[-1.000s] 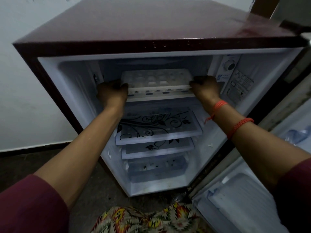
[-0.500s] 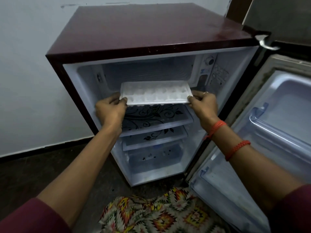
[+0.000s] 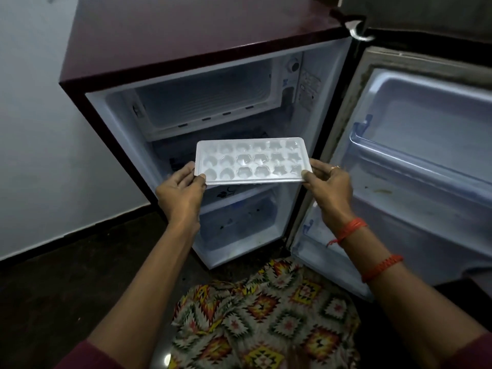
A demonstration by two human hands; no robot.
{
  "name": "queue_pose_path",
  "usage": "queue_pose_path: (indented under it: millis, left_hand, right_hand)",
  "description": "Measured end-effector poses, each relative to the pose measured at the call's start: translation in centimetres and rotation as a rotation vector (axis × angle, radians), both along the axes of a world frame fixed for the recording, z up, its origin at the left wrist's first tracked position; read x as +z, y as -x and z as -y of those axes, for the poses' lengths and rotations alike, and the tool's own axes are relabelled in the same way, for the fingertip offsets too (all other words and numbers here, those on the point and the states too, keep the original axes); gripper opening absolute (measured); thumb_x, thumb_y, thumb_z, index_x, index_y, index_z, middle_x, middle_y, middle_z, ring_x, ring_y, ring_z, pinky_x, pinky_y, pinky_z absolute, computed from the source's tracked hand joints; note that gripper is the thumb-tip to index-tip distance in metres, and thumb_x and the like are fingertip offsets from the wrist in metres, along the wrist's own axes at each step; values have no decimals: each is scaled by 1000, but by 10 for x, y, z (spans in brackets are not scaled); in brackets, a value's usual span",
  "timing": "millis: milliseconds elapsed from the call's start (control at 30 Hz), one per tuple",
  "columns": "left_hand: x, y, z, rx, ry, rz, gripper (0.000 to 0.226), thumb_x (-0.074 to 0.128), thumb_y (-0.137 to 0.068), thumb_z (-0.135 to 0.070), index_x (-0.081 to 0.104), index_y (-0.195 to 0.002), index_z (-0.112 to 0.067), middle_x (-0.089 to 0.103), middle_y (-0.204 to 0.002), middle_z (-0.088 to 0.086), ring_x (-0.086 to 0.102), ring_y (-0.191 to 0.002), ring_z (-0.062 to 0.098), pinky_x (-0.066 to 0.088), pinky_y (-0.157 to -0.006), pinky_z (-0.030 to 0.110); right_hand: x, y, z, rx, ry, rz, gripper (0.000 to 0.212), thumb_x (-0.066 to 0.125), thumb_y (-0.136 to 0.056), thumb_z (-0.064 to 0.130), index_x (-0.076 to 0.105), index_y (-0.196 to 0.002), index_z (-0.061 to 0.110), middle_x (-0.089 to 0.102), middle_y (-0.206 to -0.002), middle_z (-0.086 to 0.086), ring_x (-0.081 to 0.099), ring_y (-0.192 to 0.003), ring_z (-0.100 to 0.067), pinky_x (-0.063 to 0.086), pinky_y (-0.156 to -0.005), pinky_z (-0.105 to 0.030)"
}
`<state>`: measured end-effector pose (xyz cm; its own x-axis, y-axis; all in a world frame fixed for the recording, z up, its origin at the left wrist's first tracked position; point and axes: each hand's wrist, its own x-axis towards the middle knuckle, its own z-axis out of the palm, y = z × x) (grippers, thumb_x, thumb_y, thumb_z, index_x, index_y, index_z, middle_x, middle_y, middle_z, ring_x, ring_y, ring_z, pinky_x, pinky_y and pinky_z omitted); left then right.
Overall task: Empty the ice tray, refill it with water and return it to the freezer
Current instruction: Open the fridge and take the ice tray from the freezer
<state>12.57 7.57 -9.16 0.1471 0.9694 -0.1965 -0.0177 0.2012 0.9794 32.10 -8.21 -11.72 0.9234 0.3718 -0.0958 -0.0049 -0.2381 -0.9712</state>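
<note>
Out in front of the open fridge, we now hold the ice tray clear of the freezer compartment at its twelve o'clock, where it sat a second ago. Our left hand at nine o'clock and right hand at three pinch its short ends, thumbs on top. Removal looks done; emptying the cells comes next.

Wall: pale, plain, left of maroon fridge | floor: dark, left of fridge, below wall | light: dim
</note>
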Motion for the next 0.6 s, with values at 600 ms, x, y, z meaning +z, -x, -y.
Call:
queue_pose_path:
  millis: [600]
  left_hand:
    - [-38, -20, 157, -245, 254, -8, 44, 72, -88, 4, 65, -129, -8, 73, -114, 1, 72, -94, 6, 59, -71, 18]
  right_hand:
    - [-26, 40, 212, -296, -112, -201, 38, 73, -87, 1, 67, -123, 8, 74, -112, -8, 72, -99, -16, 59, -90, -35]
